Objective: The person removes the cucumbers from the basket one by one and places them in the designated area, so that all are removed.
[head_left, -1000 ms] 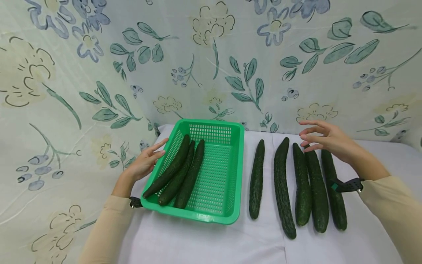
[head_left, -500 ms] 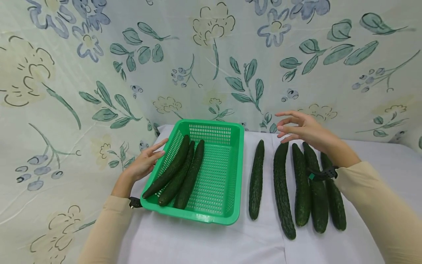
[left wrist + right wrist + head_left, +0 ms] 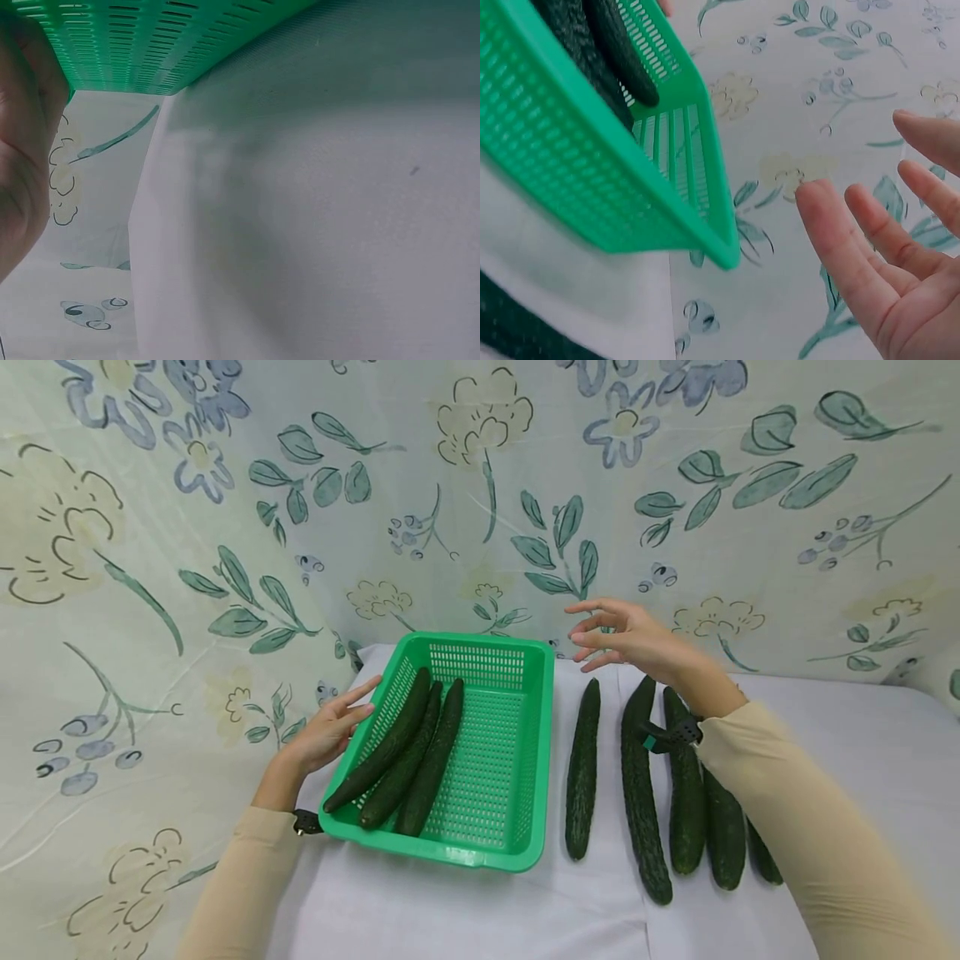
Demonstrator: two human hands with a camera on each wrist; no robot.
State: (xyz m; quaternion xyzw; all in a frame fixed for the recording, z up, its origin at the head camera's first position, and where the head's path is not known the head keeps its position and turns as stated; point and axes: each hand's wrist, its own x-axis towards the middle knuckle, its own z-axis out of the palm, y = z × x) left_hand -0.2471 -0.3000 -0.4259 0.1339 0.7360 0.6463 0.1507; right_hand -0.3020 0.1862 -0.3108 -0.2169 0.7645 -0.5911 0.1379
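Observation:
In the head view a green plastic basket (image 3: pixel 480 853) stands on the white cloth, with three dark cucumbers (image 3: pixel 431 760) lying side by side in its left half. My left hand (image 3: pixel 324 731) rests against the basket's left rim, fingers extended. The right hand (image 3: pixel 626 631) is raised over the far end of a single cucumber (image 3: pixel 582 768) just right of the basket. Its fingers are spread and hold nothing, as the right wrist view also shows. Several more cucumbers (image 3: pixel 645 802) lie in a row further right, partly covered by my right forearm.
A white cloth (image 3: pixel 570 910) covers the table. Behind and to the left hangs a floral curtain (image 3: pixel 480 502). In the right wrist view the basket's far corner (image 3: pixel 724 255) is close to my right fingers.
My right hand has moved left, from above the rightmost cucumbers to above the one nearest the basket. The left hand, basket and cucumbers have stayed in place.

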